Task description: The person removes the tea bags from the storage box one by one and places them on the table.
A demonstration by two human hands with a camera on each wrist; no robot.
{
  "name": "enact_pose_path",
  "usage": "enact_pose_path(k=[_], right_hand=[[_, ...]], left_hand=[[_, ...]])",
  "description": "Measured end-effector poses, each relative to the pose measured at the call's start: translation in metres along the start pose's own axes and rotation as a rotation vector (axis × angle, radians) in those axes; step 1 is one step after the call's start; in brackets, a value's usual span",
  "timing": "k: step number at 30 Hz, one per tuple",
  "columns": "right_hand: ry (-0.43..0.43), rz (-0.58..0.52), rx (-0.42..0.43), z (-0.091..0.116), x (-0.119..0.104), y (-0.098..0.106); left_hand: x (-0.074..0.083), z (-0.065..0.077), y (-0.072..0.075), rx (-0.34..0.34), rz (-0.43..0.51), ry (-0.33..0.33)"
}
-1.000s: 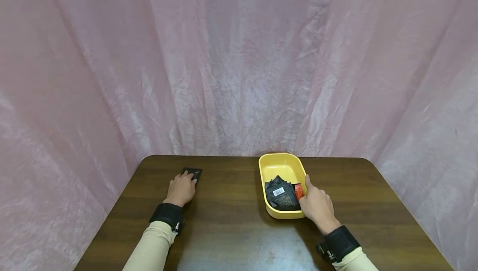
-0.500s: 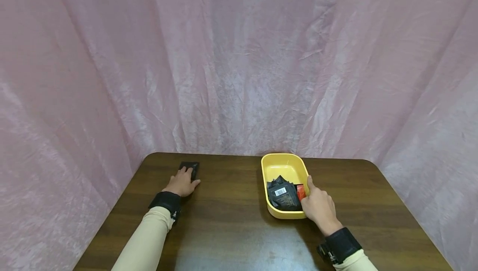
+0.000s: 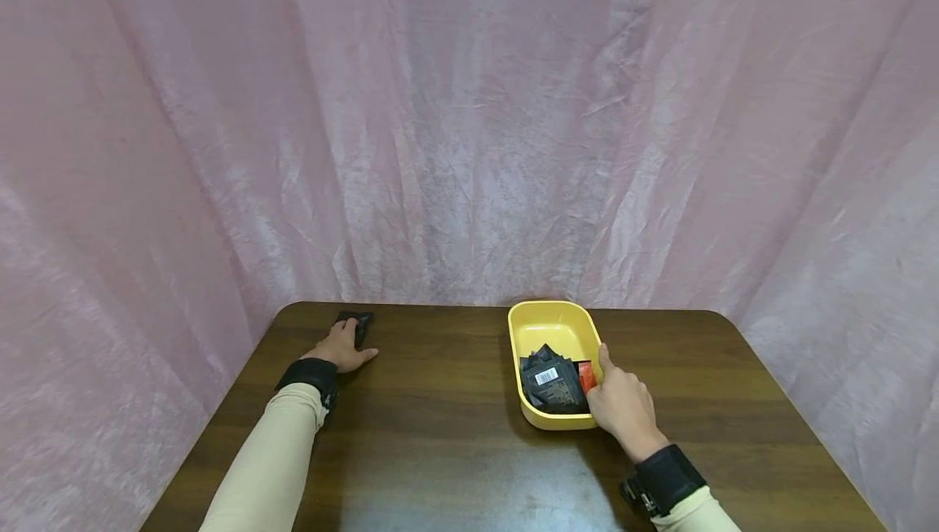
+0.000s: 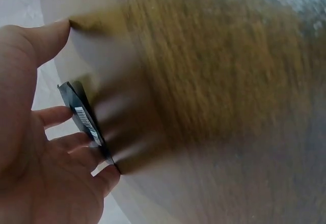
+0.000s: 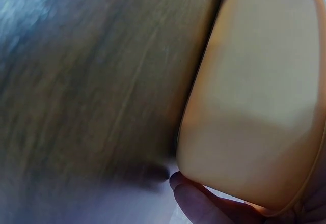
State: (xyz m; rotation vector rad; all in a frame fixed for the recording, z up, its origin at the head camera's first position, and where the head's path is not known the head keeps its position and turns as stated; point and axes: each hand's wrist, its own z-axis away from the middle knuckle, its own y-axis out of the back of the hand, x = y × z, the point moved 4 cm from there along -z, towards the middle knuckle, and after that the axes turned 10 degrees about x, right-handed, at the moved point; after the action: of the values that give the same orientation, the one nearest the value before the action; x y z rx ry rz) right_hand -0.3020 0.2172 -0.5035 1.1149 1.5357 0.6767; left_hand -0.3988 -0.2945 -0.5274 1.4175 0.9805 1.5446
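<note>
My left hand is at the far left of the table, its fingertips on a flat black sachet. The thumb stands out to the side, away from the sachet. In the left wrist view the sachet shows a white barcode and is tilted, one edge raised, under the fingers. My right hand grips the right side of a yellow plastic bin at its rim, one finger pointing forward along it. Several black sachets and an orange-red piece lie in its near half.
The dark wooden table has rounded far corners. Pink curtains hang right behind its far edge and on both sides. Bright glare lies on the near middle of the tabletop.
My left hand has slid forward and to the left with the black sachet under its fingertips, its thumb moving outward. My right hand and the bin have stayed in place.
</note>
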Motion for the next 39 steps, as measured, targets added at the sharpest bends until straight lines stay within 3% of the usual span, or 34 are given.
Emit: enact_pose_path(k=[9,20,27,31,35,39], right_hand=[[0.000,0.003,0.015,0.001,-0.002,0.003],[-0.004,-0.003,0.007,0.003,-0.004,0.004],[-0.011,-0.004,-0.004,0.003,-0.007,0.002],[-0.009,0.003,-0.002,0.003,-0.008,0.002],[-0.006,0.007,0.002,0.003,-0.010,0.002],[-0.012,0.001,0.000,0.006,-0.011,0.001]], left_hand=[[-0.001,-0.004,-0.001,0.041,0.006,-0.016],[0.001,-0.002,-0.002,0.036,-0.032,0.004],[0.009,0.000,-0.001,0.114,-0.046,-0.033],[0.031,0.002,0.000,0.164,-0.049,-0.097],[0.075,0.010,-0.002,0.182,-0.001,-0.173],[0.125,0.027,-0.009,0.201,0.101,-0.256]])
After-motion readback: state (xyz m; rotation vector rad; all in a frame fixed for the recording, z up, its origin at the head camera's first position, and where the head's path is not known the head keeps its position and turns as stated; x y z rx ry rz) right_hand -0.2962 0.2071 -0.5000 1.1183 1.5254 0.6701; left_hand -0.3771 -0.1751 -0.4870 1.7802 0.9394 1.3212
